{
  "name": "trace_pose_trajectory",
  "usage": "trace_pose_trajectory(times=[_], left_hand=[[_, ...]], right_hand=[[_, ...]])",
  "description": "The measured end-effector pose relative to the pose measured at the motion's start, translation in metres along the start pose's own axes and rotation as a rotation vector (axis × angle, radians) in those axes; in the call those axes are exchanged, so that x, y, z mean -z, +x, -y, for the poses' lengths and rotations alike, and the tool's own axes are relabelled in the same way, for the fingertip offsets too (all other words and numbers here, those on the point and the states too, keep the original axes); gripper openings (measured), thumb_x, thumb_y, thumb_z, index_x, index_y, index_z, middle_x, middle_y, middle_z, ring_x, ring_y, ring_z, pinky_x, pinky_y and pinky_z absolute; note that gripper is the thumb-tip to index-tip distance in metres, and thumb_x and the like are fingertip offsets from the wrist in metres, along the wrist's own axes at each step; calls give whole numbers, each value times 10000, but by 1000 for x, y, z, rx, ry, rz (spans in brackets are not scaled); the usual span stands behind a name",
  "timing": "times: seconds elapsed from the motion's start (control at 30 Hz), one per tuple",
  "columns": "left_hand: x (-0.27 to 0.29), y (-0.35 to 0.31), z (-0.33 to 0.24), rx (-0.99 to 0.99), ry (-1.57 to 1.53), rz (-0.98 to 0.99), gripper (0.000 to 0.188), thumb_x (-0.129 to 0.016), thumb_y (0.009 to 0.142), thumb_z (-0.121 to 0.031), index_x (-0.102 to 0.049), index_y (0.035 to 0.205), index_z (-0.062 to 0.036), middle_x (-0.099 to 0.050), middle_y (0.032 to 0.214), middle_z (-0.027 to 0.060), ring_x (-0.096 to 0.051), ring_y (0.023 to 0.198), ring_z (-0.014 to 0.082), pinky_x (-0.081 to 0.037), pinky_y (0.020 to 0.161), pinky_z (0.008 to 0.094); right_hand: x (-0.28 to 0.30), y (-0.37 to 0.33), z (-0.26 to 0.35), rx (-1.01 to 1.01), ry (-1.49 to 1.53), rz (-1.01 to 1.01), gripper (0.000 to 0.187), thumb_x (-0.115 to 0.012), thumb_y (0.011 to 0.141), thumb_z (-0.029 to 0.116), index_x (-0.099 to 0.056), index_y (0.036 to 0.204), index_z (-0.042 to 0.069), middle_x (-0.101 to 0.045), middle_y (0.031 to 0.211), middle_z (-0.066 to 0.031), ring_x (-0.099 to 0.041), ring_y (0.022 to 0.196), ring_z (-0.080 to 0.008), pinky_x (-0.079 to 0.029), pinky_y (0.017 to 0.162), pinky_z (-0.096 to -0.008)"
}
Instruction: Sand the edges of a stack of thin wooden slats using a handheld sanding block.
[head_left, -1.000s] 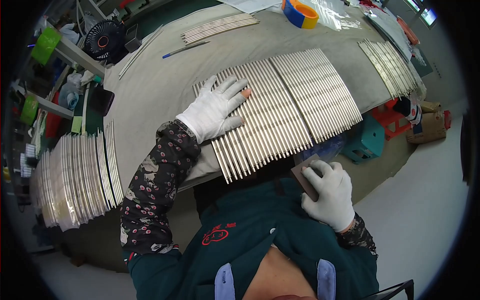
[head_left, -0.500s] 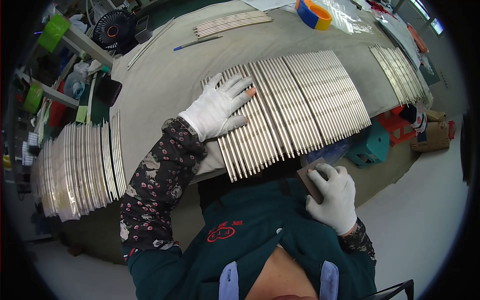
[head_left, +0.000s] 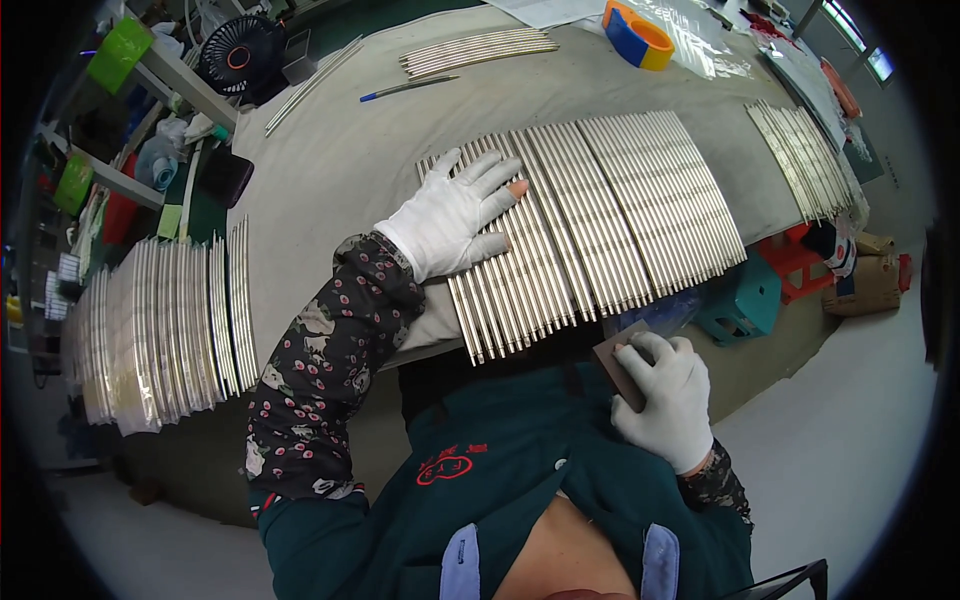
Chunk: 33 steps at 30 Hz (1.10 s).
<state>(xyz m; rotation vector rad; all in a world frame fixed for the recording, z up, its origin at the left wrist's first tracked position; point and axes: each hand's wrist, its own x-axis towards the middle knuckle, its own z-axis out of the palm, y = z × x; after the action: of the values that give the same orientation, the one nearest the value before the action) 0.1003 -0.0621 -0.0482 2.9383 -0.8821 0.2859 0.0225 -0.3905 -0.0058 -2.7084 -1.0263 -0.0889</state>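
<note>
A wide row of slim, shiny metal rods (head_left: 640, 200) lies side by side across the near part of the table. On the left part of that row rests my left hand (head_left: 450, 215) in a white glove, palm down with fingers spread. Bare skin shows at some of its fingertips. Off the table's near edge, close to my body, my right hand (head_left: 668, 405), gloved too, grips a flat brown rectangular pad (head_left: 618, 372). The pad is held apart from the rods, and part of it is hidden behind the fingers.
More rods (head_left: 165, 325), partly wrapped in plastic, stand at the left; another bundle (head_left: 800, 160) lies at the right edge. Farther back are a small group of rods (head_left: 475, 52), a blue pen (head_left: 410, 88), a tape roll (head_left: 640, 38) and a black fan (head_left: 240, 57). A teal stool (head_left: 745, 300) stands below.
The whole scene has shifted slightly to the right in the view. My left hand stays flat on the rods, and my right hand keeps its hold on the brown pad.
</note>
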Motion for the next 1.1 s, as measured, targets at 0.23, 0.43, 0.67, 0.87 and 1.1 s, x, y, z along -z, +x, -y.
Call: trace_pose_trajectory(times=[0.23,0.43,0.67,0.87,1.1], left_hand=[[7,4,-21,67,-12,71,698,-571,842,-403,-362,1389,-22,-289,1494,200,-262,1391,361,-200,1099,580],[18,-7,-98,-211,-247,157,811,-586,798,-556,-359,1384,-43,-292,1483,208,-297,1370,364,-198,1096,603],[26,-20,-109,-119,-279,151,756,-690,757,-401,-389,1356,-52,-329,1472,148,-319,1359,323,-222,1104,560],[31,-35,-109,-53,-291,154,742,-698,726,-393,-417,1332,-70,-355,1462,137,-340,1346,314,-231,1097,553],[45,-62,-110,77,-280,210,719,-718,723,-415,-474,1319,-96,-377,1454,120,-349,1340,303,-242,1100,544]], right_hand=[[5,1,-4,13,-1,-5,502,-713,556,210,-641,1043,111,-572,1099,-80,-524,931,-297,-457,757,-416],[40,17,-33,224,21,-284,537,-669,508,139,-623,1040,87,-559,1113,-97,-533,1012,-350,-455,850,-445],[32,95,-146,-25,-169,-524,473,-681,657,122,-624,1118,32,-576,1148,-141,-549,1047,-329,-456,903,-410],[20,136,-243,-377,-176,-388,513,-672,793,345,-617,1195,31,-556,1246,-176,-518,1139,-353,-422,972,-408],[32,128,-171,58,-253,-238,649,-429,894,561,-575,1220,19,-446,1354,-255,-352,1309,-434,-247,1084,-544]])
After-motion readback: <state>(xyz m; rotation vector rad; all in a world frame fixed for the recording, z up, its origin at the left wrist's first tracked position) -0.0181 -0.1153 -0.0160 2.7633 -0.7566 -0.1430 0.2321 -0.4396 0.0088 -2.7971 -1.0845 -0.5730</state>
